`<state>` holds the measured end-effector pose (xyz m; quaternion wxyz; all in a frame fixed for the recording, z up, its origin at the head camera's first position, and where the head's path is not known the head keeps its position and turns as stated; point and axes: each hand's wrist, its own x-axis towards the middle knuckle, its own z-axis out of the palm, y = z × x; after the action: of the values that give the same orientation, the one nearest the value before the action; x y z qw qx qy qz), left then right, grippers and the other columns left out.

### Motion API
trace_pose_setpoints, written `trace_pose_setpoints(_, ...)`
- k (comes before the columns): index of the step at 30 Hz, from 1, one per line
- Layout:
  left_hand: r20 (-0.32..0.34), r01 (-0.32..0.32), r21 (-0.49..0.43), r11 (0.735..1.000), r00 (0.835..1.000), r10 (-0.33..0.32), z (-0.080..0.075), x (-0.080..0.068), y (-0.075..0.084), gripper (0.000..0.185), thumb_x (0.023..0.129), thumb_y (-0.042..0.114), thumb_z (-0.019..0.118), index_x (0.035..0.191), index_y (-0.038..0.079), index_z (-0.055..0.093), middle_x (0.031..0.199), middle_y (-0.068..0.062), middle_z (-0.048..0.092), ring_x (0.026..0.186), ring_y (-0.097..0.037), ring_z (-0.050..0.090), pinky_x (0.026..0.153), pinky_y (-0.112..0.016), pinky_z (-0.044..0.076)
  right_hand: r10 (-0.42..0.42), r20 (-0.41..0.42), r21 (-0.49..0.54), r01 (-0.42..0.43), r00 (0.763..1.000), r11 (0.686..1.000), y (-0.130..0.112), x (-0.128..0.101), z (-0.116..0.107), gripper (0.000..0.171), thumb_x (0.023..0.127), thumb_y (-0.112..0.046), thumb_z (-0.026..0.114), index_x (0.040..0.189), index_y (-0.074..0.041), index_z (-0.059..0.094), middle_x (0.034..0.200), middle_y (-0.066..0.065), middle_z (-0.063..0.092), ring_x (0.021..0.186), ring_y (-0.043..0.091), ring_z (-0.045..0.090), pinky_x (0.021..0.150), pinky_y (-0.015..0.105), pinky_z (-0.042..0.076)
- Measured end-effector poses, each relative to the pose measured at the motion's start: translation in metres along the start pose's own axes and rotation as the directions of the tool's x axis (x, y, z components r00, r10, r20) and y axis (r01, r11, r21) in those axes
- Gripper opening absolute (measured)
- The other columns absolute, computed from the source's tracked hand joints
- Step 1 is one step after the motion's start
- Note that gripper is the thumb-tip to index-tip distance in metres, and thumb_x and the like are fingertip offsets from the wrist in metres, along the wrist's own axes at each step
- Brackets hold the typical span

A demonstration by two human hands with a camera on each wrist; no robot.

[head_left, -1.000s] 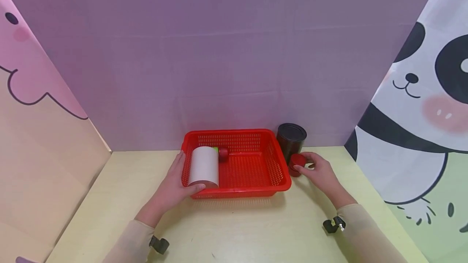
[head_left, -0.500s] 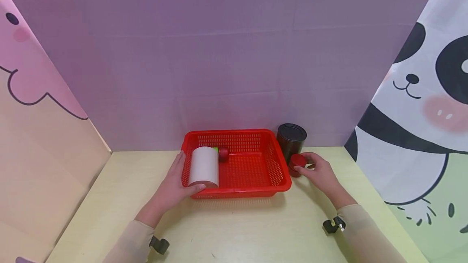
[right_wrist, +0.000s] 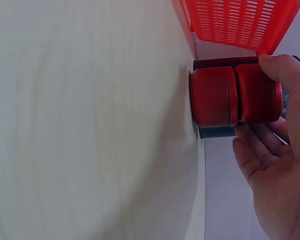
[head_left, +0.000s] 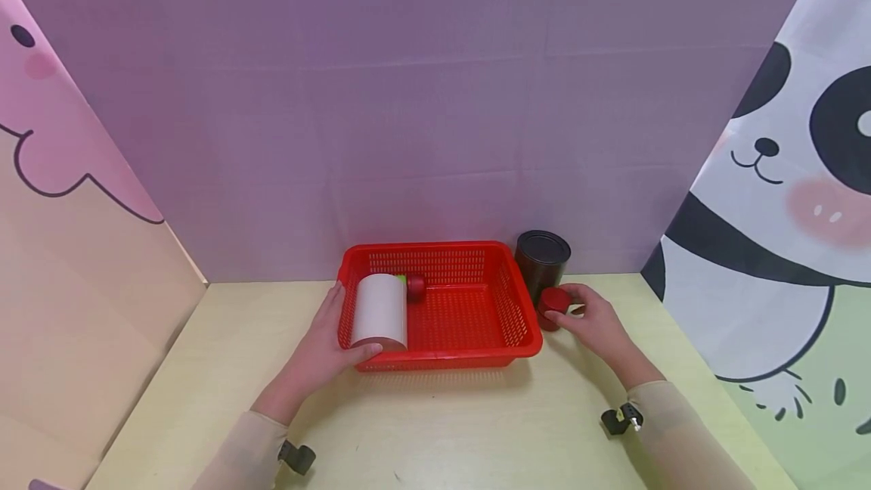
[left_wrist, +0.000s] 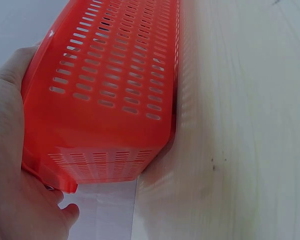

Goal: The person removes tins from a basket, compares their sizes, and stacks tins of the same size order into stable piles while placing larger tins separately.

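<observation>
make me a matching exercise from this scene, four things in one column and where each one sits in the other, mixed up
Things:
1. white cylinder
2. small red jar
3. black can
4. red basket

Places:
A. at the back, beside the basket's right wall
B. on the table, between both hands
C. lying in the basket's left end
D. on the table, outside the basket, at the right hand

Pairs: 1-C, 2-D, 3-A, 4-B

Pale wooden table (head_left: 435, 429), purple backdrop (head_left: 422, 97), cartoon panels (pink (head_left: 61, 172), panda (head_left: 782, 195))
</observation>
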<state>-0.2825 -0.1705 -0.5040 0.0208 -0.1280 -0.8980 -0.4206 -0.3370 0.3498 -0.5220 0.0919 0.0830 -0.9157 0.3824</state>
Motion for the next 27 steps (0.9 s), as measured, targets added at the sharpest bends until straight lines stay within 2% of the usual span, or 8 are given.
trace_pose_setpoints(7, 0.003, 0.003, -0.007, 1.0, 1.0, -0.003, -0.001, -0.001, 0.002, 0.134, 0.086, 0.056, 0.093, 0.178, 0.008, 0.007, 0.184, -0.016, 0.01, 0.167, -0.043, 0.017, 0.116, -0.065, 0.048, -0.021, -0.033, 0.016, 0.022, 0.999, 1.0, -0.007, -0.001, -0.003, 0.07, 0.098, -0.026, 0.087, 0.151, 0.006, 0.054, 0.142, 0.027, 0.063, 0.13, 0.045, 0.061, 0.102, 0.054, 0.056)
trace_pose_setpoints(14, 0.007, 0.007, -0.011, 1.0, 1.0, -0.007, 0.0, -0.001, 0.0, 0.135, 0.085, 0.057, 0.092, 0.178, 0.009, 0.007, 0.184, -0.015, 0.01, 0.167, -0.043, 0.016, 0.117, -0.065, 0.048, -0.08, -0.118, 0.004, 0.081, 0.99, 0.997, -0.016, -0.002, -0.007, 0.062, 0.099, -0.026, 0.087, 0.146, 0.004, 0.059, 0.138, 0.023, 0.063, 0.128, 0.042, 0.06, 0.1, 0.046, 0.056)
trace_pose_setpoints(16, 0.007, 0.006, -0.009, 1.0, 1.0, -0.006, 0.0, -0.001, 0.0, 0.135, 0.085, 0.057, 0.092, 0.178, 0.009, 0.007, 0.184, -0.015, 0.01, 0.167, -0.043, 0.016, 0.117, -0.065, 0.047, -0.108, -0.147, 0.009, 0.111, 0.983, 0.994, -0.023, -0.002, -0.008, 0.057, 0.099, -0.024, 0.086, 0.142, 0.003, 0.061, 0.135, 0.023, 0.064, 0.125, 0.041, 0.061, 0.1, 0.049, 0.057)
trace_pose_setpoints(23, 0.004, 0.001, -0.006, 1.0, 1.0, -0.001, 0.0, -0.001, -0.001, 0.135, 0.085, 0.058, 0.092, 0.178, 0.009, 0.007, 0.184, -0.016, 0.01, 0.167, -0.043, 0.016, 0.117, -0.065, 0.048, -0.186, -0.173, 0.024, 0.192, 0.967, 0.981, -0.044, 0.007, -0.01, 0.044, 0.098, -0.018, 0.087, 0.133, 0.002, 0.068, 0.13, 0.022, 0.066, 0.122, 0.041, 0.061, 0.095, 0.021, 0.048)
trace_pose_setpoints(27, 0.003, 0.004, -0.007, 1.0, 1.0, -0.004, 0.0, 0.0, 0.0, 0.136, 0.085, 0.058, 0.092, 0.178, 0.009, 0.006, 0.184, -0.015, 0.01, 0.167, -0.042, 0.017, 0.116, -0.065, 0.049, -0.221, -0.158, 0.024, 0.228, 0.962, 0.973, -0.053, 0.014, -0.008, 0.041, 0.097, -0.016, 0.088, 0.129, 0.0, 0.07, 0.127, 0.019, 0.068, 0.118, 0.039, 0.063, 0.091, 0.013, 0.047)
